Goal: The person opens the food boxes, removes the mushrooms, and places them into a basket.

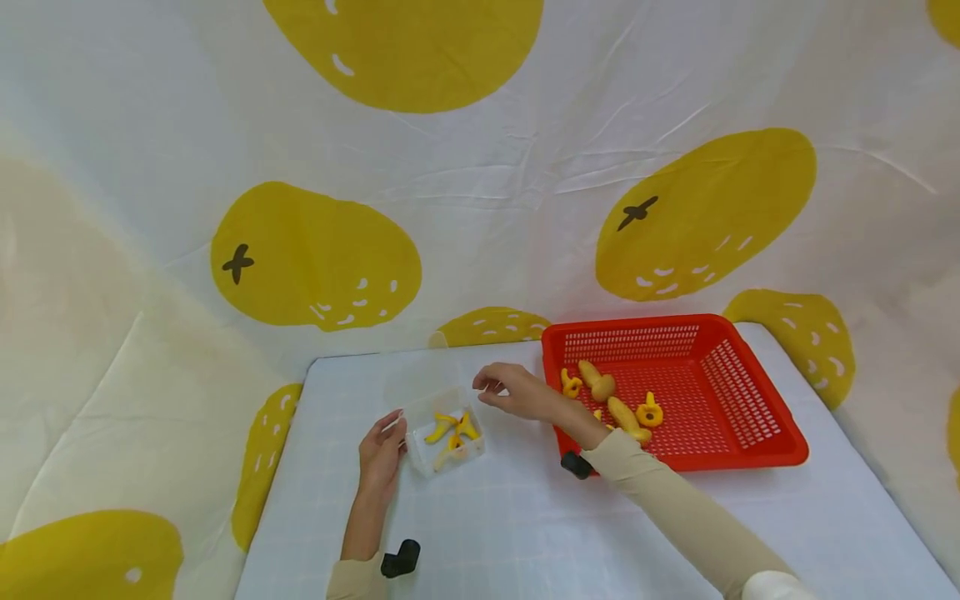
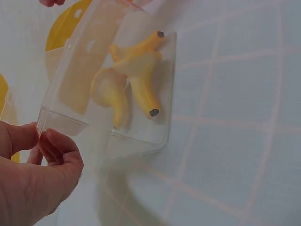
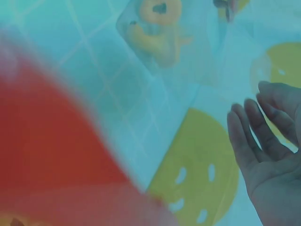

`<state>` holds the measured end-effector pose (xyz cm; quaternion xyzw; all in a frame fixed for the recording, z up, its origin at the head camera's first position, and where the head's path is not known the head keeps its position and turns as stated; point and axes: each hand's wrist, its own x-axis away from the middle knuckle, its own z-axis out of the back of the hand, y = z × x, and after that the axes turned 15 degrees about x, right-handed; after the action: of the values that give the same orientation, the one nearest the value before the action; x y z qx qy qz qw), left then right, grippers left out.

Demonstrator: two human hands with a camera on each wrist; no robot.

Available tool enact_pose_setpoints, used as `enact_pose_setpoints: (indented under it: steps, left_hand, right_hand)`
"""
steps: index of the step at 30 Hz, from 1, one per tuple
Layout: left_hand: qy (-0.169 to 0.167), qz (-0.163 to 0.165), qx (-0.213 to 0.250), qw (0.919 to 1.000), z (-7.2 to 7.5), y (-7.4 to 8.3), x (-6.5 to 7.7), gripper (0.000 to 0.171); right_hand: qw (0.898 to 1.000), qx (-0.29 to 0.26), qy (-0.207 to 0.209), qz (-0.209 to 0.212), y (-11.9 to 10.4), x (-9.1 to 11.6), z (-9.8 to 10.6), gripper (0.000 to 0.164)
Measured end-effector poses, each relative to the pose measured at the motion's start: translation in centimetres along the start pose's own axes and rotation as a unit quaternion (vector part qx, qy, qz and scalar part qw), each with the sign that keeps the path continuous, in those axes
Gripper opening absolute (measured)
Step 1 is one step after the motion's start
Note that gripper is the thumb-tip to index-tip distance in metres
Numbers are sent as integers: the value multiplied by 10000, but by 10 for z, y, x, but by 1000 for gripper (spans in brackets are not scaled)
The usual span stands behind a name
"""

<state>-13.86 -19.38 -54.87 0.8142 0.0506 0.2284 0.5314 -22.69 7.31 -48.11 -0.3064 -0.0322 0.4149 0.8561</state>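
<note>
Clear box (image 1: 422,455): left hand (image 1: 381,454) pinching, right hand (image 1: 516,390) released

From where I stand: pale backdrop (image 1: 480,208), yellow fruit prints, behind a cloth-covered counter (image 1: 487,533). Red basket (image 1: 697,400) sits at right, tan mushroom-shaped pieces (image 1: 628,419) and yellow rings (image 1: 649,411) gathered toward its left side. Clear box stands left of basket, apart from it; whether fully flat, I cannot tell. Right hand hovers between them, fingers (image 3: 261,127) loosely curled, nothing held. Left fingers (image 2: 61,143) grasp the box's edge. Yellow trumpet-shaped pieces (image 2: 141,84) lie clustered inside the box.
</note>
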Motion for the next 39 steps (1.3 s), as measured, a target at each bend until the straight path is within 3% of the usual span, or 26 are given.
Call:
enact_pose_setpoints:
  steps: [12, 20, 23, 27, 34, 39]
  left_hand:
    - [24, -110, 42, 9999, 0, -1, 0, 41]
    - [72, -113, 87, 9999, -1, -1, -1, 42]
    - [16, -24, 162, 9999, -4, 5, 4, 43]
    - [-71, -16, 298, 9995, -3, 4, 4, 42]
    - [-312, -475, 503, 9971, 3, -5, 0, 35]
    - [-230, -381, 389, 9983, 2, -3, 2, 38]
  right_hand:
    - [9954, -283, -912, -121, -20, -25, -30, 24]
    - [9911, 101, -1326, 37, -25, -38, -57, 20]
    - [9876, 108, -1563, -119, -27, -43, -67, 18]
    - [9835, 479, -1737, -151, -30, -48, -77, 17]
    - [9793, 938, -1791, 61, -35, -53, -84, 12]
    - [9668, 1513, -2023, -378, -40, -57, -87, 10]
